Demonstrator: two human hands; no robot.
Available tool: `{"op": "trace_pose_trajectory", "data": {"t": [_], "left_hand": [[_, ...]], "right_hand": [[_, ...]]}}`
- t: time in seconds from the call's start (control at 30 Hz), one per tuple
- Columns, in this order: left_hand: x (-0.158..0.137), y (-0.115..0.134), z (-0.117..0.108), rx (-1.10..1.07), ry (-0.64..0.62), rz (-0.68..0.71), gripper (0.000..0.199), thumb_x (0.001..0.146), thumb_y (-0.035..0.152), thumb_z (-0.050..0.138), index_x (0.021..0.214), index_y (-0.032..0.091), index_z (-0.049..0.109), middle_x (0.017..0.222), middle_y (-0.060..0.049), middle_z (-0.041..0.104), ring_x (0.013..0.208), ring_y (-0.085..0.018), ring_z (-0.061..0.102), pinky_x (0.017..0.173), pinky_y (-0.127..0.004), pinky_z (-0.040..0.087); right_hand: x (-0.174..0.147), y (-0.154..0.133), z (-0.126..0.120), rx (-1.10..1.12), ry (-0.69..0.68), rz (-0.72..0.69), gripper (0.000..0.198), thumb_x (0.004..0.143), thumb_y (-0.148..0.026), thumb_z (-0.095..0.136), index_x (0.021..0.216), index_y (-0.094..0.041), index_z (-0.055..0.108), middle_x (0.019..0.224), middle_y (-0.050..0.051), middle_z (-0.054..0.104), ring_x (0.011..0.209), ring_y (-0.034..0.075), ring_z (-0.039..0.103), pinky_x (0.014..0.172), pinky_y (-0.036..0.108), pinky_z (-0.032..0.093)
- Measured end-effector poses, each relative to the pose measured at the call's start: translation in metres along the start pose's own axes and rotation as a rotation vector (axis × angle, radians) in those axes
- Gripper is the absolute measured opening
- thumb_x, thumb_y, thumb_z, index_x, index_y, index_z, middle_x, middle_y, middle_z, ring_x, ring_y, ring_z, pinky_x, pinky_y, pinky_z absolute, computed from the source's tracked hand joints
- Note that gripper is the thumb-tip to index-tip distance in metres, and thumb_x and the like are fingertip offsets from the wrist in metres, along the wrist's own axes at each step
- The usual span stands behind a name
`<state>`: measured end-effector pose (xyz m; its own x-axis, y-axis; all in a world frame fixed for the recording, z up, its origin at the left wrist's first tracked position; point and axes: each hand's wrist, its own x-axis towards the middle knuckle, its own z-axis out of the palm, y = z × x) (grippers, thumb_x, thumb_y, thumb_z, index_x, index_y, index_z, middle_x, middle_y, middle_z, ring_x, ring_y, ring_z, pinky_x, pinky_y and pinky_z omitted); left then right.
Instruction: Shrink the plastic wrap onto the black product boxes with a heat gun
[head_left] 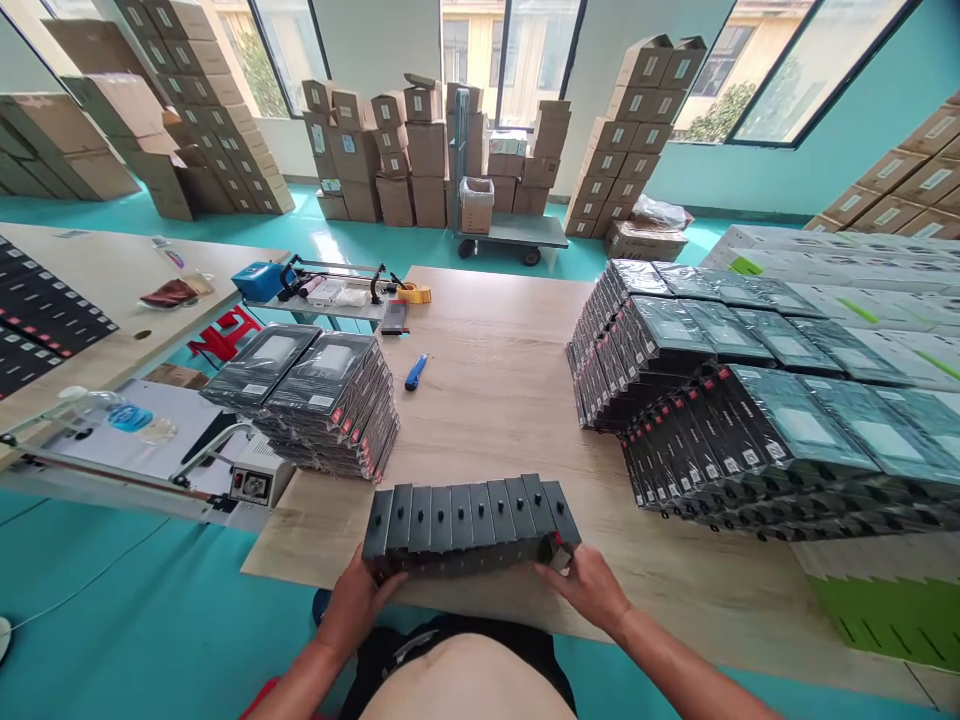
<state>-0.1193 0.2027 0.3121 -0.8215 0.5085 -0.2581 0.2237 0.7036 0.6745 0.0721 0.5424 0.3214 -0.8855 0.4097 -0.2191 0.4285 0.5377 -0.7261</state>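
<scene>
A row of several black boxes [471, 520], packed side by side, stands at the front edge of the wooden table [495, 370]. My left hand [356, 595] is closed around the row's left end, thumb along the near side. At the other end, my right hand [589, 585] grips the last boxes, with a small dark piece with a red mark [556, 550] by its fingers. The undersides of the boxes and some fingertips are hidden. To the left sits a stack of film-wrapped black boxes [330, 400]; a larger group of wrapped boxes [750, 400] stands on the right.
A blue utility knife [416, 372] and a yellow tape roll [414, 293] lie toward the table's back left. A sealing machine [255, 480] with a water bottle [127, 415] is on the left. Cardboard cartons [431, 150] and a platform trolley [517, 232] stand by the windows.
</scene>
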Motion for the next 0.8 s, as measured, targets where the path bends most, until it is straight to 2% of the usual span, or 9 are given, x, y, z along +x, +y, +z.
{"op": "trace_pose_trajectory", "data": {"t": [0.1,0.17,0.27,0.33,0.43,0.5,0.8], "left_hand": [[0.008,0.017,-0.027,0.056,-0.048,0.060,0.049,0.081,0.056,0.052,0.115,0.023,0.063,0.109,-0.008,0.069,0.104,-0.029,0.061,0.082,-0.032,0.046],[0.019,0.027,-0.040,0.054,-0.159,0.072,0.045,0.082,0.057,0.050,0.110,0.025,0.067,0.107,-0.005,0.071,0.102,-0.029,0.062,0.081,-0.030,0.046],[0.036,0.031,-0.044,-0.007,-0.320,0.049,0.049,0.080,0.060,0.049,0.101,0.022,0.072,0.101,-0.005,0.073,0.097,-0.030,0.064,0.083,-0.031,0.046],[0.042,0.027,-0.039,-0.088,-0.364,0.041,0.054,0.079,0.060,0.049,0.107,0.020,0.071,0.108,-0.005,0.071,0.104,-0.029,0.062,0.089,-0.031,0.044],[0.043,0.019,-0.032,-0.142,-0.336,0.030,0.059,0.079,0.060,0.050,0.117,0.018,0.066,0.120,-0.006,0.066,0.115,-0.029,0.056,0.095,-0.031,0.042],[0.040,0.016,-0.029,-0.132,-0.313,0.015,0.060,0.079,0.061,0.051,0.118,0.018,0.066,0.120,-0.006,0.066,0.115,-0.029,0.056,0.095,-0.032,0.042],[0.038,0.015,-0.030,-0.065,-0.294,-0.016,0.057,0.080,0.062,0.048,0.113,0.020,0.068,0.113,-0.006,0.070,0.104,-0.028,0.062,0.086,-0.028,0.044]], "right_hand": [[0.011,-0.010,-0.021,0.036,-0.126,0.126,0.041,0.077,-0.056,0.056,0.100,-0.024,0.066,0.090,0.007,0.072,0.084,0.028,0.064,0.070,0.032,0.048],[0.024,-0.015,-0.027,0.061,-0.231,0.222,0.048,0.078,-0.061,0.052,0.097,-0.020,0.067,0.086,0.009,0.072,0.073,0.025,0.065,0.063,0.031,0.048],[0.045,-0.016,-0.020,0.059,-0.302,0.277,0.060,0.081,-0.068,0.041,0.088,-0.015,0.069,0.070,0.010,0.071,0.053,0.022,0.062,0.050,0.031,0.046],[0.053,-0.015,-0.012,0.050,-0.299,0.274,0.062,0.081,-0.069,0.039,0.090,-0.016,0.069,0.076,0.011,0.072,0.060,0.024,0.065,0.054,0.031,0.047],[0.055,-0.011,-0.005,0.040,-0.258,0.232,0.059,0.081,-0.068,0.041,0.101,-0.020,0.069,0.100,0.010,0.073,0.090,0.028,0.066,0.075,0.034,0.049],[0.054,-0.009,-0.005,0.039,-0.245,0.218,0.059,0.081,-0.068,0.042,0.106,-0.022,0.068,0.109,0.009,0.070,0.101,0.030,0.063,0.085,0.036,0.046],[0.048,-0.003,-0.007,0.089,-0.275,0.285,0.060,0.081,-0.067,0.042,0.102,-0.018,0.069,0.090,0.009,0.074,0.090,0.030,0.065,0.078,0.035,0.049]]}}
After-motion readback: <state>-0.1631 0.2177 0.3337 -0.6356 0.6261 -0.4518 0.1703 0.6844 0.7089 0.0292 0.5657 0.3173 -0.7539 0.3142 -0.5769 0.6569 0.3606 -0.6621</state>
